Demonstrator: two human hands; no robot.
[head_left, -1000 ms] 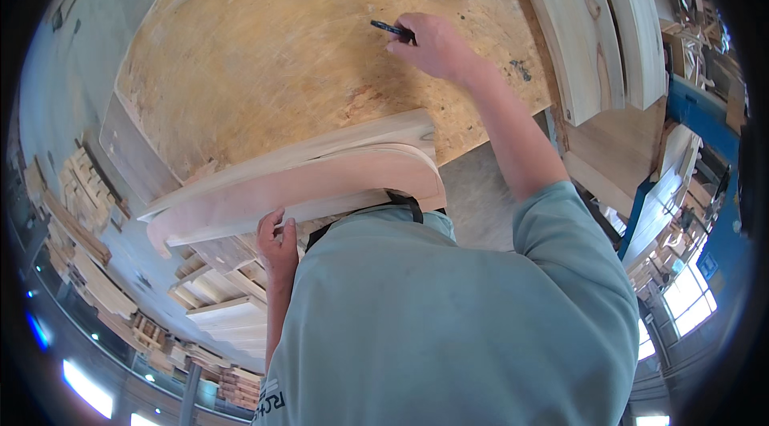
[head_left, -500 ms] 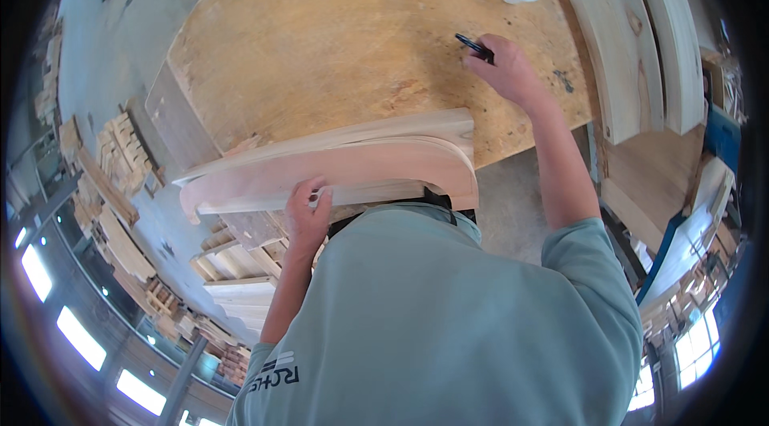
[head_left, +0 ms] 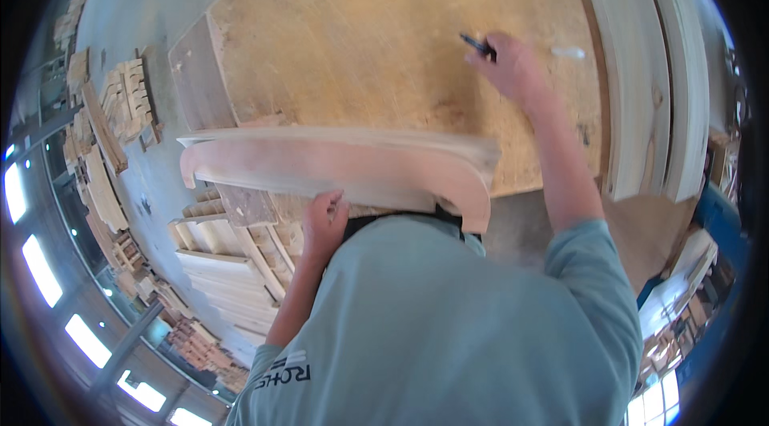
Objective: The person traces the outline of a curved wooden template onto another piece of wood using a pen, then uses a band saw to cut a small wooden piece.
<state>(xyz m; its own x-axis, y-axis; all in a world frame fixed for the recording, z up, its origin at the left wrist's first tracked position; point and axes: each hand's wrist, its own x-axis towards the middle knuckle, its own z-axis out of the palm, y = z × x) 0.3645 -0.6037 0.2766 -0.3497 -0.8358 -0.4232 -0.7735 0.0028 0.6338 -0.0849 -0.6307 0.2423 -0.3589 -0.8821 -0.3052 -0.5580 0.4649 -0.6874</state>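
My right hand [head_left: 510, 66] grips a dark pen [head_left: 476, 43] above the wooden tabletop, its tip pointing up and left. Across the near edge of the table lies a pale wooden board [head_left: 400, 136] with a thin pinkish curved piece [head_left: 320, 160], which looks like a template, on top. The piece is long, with both ends bending down toward my body. Just below its inner curve is my left hand [head_left: 325, 222], fingers curled in and seemingly empty. Motion blur hides whether that hand touches the board's near edge.
The worn wooden table [head_left: 344, 42] stretches out ahead. A small white object [head_left: 568, 52] lies on its right part. Long thick planks [head_left: 633, 74] run along the right side. Wooden slatted frames [head_left: 228, 266] stand low at left, and stacked timber pieces [head_left: 126, 102] lie on the floor.
The view has turned, and the curved piece and board sit more level. My left hand has drawn back from the piece to its near edge, fingers more curled. My right hand still holds the pen.
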